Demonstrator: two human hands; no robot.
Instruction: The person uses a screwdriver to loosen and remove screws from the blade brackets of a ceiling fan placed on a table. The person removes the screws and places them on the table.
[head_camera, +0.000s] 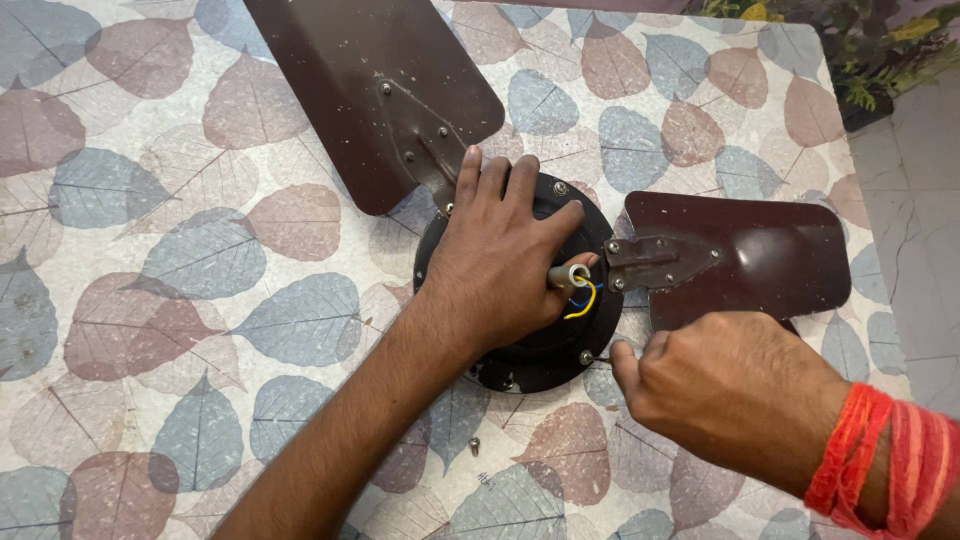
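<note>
Left hand spread flat on ceiling fan motor, fingers apart; right hand just beside motor's lower rim, pinched on screw.

this looks to me like a home, maybe a porch or a room by the garden, not a proper workshop. my bench wears a household cover printed with big grey, brown and pink leaves. beyond the bench's far right corner there are green plants, and just right of the bench runs a pale marbled floor. on the bench lies a brown ceiling fan opened up, with loose screws beside it.
</note>
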